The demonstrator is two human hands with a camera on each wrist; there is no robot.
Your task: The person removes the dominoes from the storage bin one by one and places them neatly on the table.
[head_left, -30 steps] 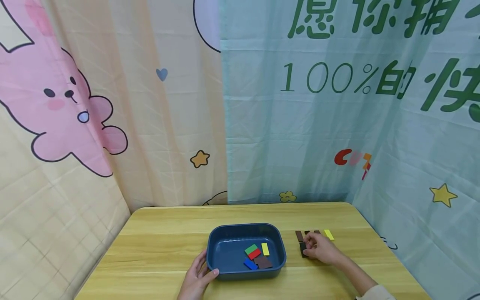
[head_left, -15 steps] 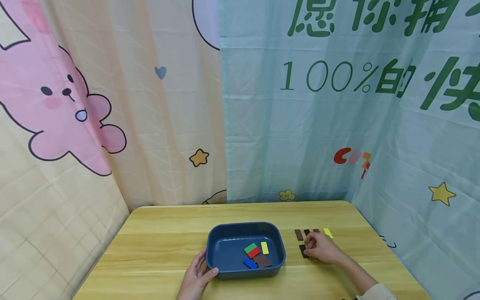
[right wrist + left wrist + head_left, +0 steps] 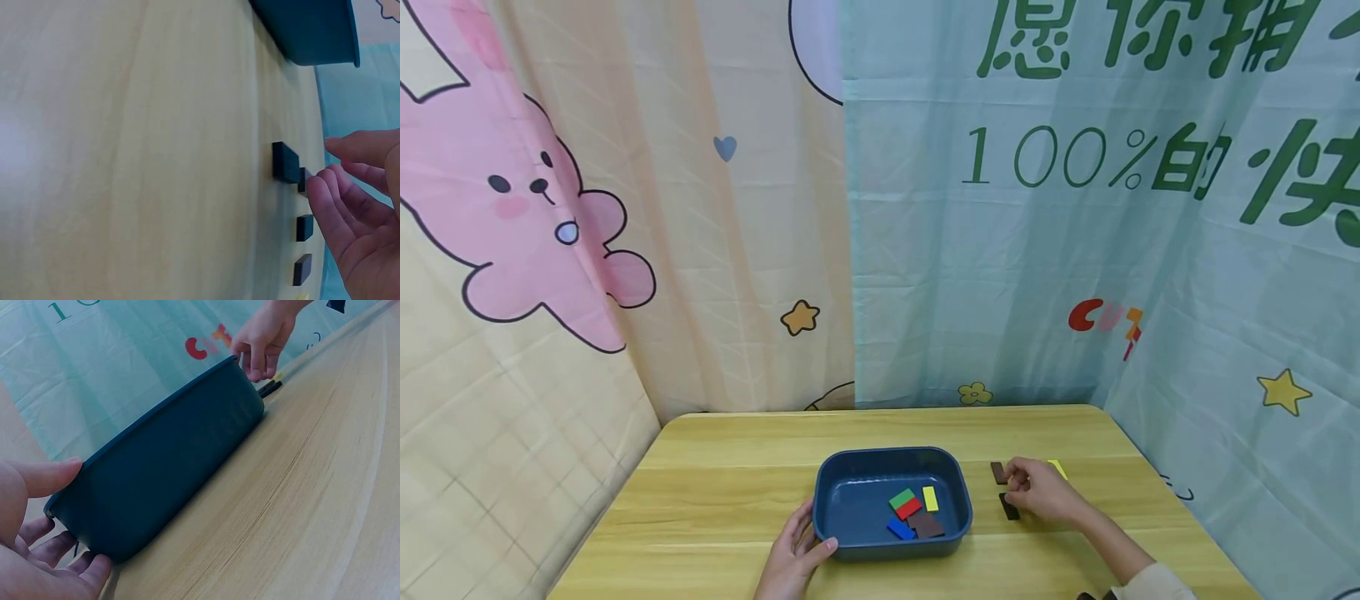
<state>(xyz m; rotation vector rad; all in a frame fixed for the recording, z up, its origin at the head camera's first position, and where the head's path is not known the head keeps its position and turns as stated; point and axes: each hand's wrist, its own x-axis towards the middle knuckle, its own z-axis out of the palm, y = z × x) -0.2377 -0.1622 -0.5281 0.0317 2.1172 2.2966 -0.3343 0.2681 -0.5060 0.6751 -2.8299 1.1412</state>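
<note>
My left hand (image 3: pixel 796 552) grips the left end of a dark blue plastic tray (image 3: pixel 891 551), thumb over the rim and fingers curled round the corner, as the left wrist view (image 3: pixel 47 550) shows. My right hand (image 3: pixel 1043 490) hovers over small flat rectangular tiles right of the tray. In the right wrist view its thumb and fingers are apart, with nothing between them. Nearest to it lies a black tile (image 3: pixel 285 164). Behind that are a brown tile (image 3: pixel 302 179), another black tile (image 3: pixel 304 228) and another brown tile (image 3: pixel 302 270). The hand partly hides this row in the head view.
Inside the tray, towards its right, lie green (image 3: pixel 902 499), red (image 3: pixel 908 509), yellow (image 3: pixel 931 498), blue (image 3: pixel 901 528) and brown (image 3: pixel 927 524) tiles. A yellow tile (image 3: pixel 1057 468) ends the row on the wooden table (image 3: pixel 730 492). Printed curtains (image 3: pixel 1000 275) hang behind the table.
The near black tile has shifted slightly towards me, leaving a gap to the brown one. My right fingers have come off it and moved up a little. The left hand and tray stay put.
</note>
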